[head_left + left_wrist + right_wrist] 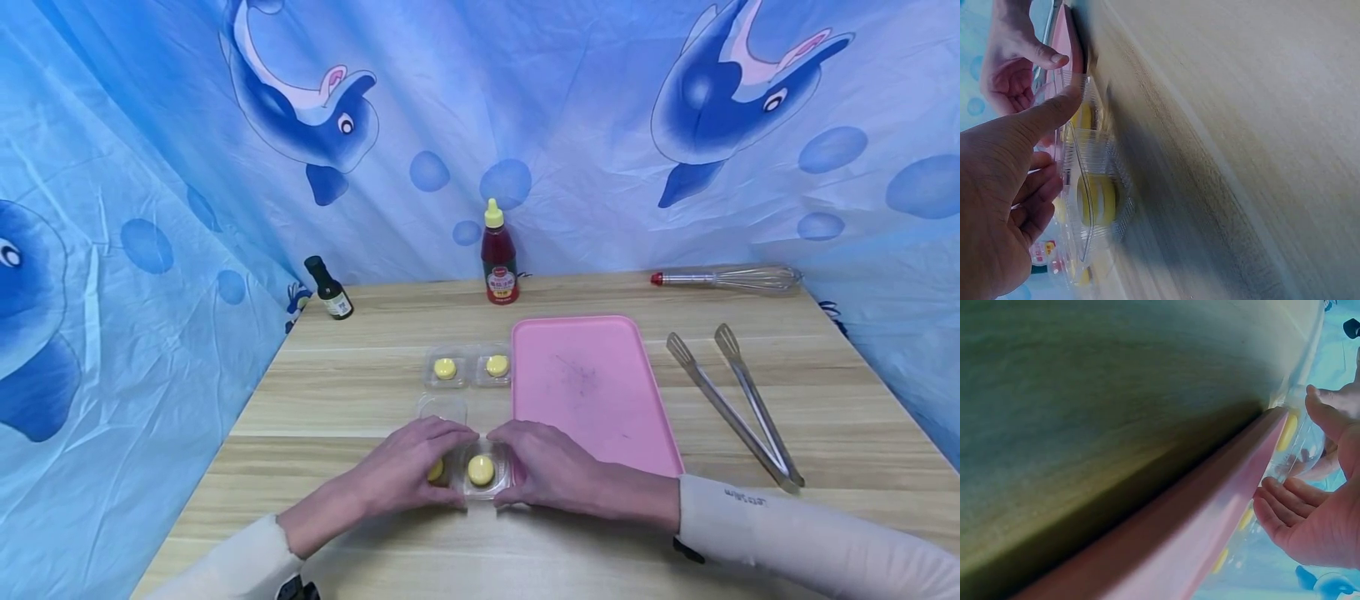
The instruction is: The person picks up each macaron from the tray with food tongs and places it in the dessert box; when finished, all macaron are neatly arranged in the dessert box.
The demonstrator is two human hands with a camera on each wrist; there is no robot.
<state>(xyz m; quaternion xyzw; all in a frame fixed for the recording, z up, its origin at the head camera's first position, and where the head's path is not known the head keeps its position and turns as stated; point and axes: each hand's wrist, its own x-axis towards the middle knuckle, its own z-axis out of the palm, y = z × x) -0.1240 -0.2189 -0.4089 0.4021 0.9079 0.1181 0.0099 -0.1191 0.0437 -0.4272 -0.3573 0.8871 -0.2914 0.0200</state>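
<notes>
A clear plastic box (481,493) with a yellow macaron (481,470) inside sits between the two hands on the table. My left hand (411,467) is at its left side, thumb at the near edge and fingers at the far edge. In the left wrist view that thumb (1060,106) touches the box's upper corner. From the right side, my right hand (551,467) holds the same box, thumb in front and fingers behind. Another boxed yellow macaron (1097,200) stands beside it, partly hidden under the left hand in the head view.
Two more boxed macarons (445,368) stand farther back. Right beside the boxes lies a pink tray (585,392). Metal tongs (738,408) and a whisk (727,278) lie to the right. A sauce bottle (500,262) and a small dark bottle (330,290) stand near the back.
</notes>
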